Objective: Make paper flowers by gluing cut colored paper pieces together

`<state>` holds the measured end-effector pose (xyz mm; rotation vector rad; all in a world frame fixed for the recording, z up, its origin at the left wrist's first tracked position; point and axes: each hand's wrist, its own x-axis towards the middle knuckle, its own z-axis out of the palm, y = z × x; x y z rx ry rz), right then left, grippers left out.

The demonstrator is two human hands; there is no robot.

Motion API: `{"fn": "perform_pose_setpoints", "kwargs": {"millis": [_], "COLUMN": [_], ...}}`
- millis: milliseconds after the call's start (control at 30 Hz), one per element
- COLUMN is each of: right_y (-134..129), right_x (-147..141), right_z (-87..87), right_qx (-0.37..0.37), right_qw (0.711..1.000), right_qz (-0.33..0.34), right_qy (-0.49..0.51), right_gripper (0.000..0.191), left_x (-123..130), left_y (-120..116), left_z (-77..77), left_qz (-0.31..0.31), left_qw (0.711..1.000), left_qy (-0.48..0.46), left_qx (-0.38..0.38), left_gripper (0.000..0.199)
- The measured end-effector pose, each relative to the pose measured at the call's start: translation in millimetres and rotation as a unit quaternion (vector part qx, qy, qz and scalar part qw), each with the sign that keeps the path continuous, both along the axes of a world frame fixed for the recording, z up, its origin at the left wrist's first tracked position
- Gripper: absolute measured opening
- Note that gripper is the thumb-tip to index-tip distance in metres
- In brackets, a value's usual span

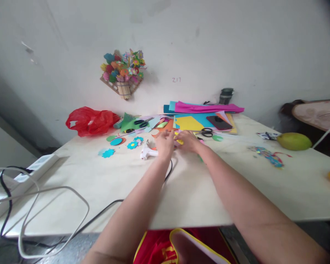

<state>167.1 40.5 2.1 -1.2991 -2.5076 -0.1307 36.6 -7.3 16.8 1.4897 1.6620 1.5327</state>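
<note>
My left hand (166,143) and my right hand (188,142) meet over the middle of the table, fingers drawn together. Between their fingertips is a small yellow piece (179,139), apparently paper, partly covered by the fingers. Just left of my left hand lies a white hot glue gun (147,153), part of it hidden behind that hand; a black cord (169,172) runs nearby. Blue paper flowers (133,144) lie farther left. Beyond my right hand are black-handled scissors (206,132) and a yellow paper sheet (189,123).
A red plastic bag (92,121) sits at the back left. Folded magenta paper (206,107) and a phone (219,123) lie at the back. On the right are a green mango-like fruit (294,141) and a colourful trinket (269,157). A power strip (41,165) with loose cables occupies the left edge.
</note>
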Motion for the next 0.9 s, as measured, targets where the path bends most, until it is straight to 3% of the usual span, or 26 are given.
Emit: {"fn": "perform_pose_setpoints", "kwargs": {"millis": [67,200,400,600,667,733,833,900], "right_y": [-0.6,1.9,-0.7,-1.8,1.3,5.0,8.0,7.1], "right_x": [-1.6,-7.4,-11.3,-10.9,-11.0,-10.8,-9.7,-8.2], "right_z": [0.2,-3.0,-4.0,-5.2,-8.4,-11.5,-13.4,-12.8], "right_qx": [0.006,0.012,0.038,0.039,0.042,0.045,0.049,0.048], "right_qw": [1.0,0.999,0.997,0.997,0.997,0.997,0.998,0.998], "right_qz": [0.014,0.02,0.026,0.025,0.026,0.027,0.03,0.038], "right_qy": [-0.017,-0.041,-0.057,-0.068,-0.061,-0.054,-0.035,-0.013], "right_gripper": [0.028,0.021,0.02,0.024,0.025,0.025,0.027,0.026], "left_x": [13.5,9.5,-25.5,-39.2,-37.1,-31.5,-15.8,-1.5], "left_y": [-4.3,-4.8,2.6,4.8,3.3,1.0,-3.7,-8.0], "left_z": [-16.5,-36.1,-31.1,-27.1,-25.8,-23.8,-20.4,-18.8], "left_qz": [0.029,-0.008,-0.058,-0.102,-0.113,-0.125,-0.153,-0.159], "left_qw": [0.992,0.938,0.836,0.77,0.769,0.785,0.836,0.888], "left_qy": [0.097,0.252,0.423,0.498,0.498,0.478,0.409,0.334], "left_qx": [0.081,0.238,0.343,0.385,0.385,0.374,0.333,0.274], "left_gripper": [0.015,0.012,0.018,0.02,0.019,0.018,0.017,0.017]}}
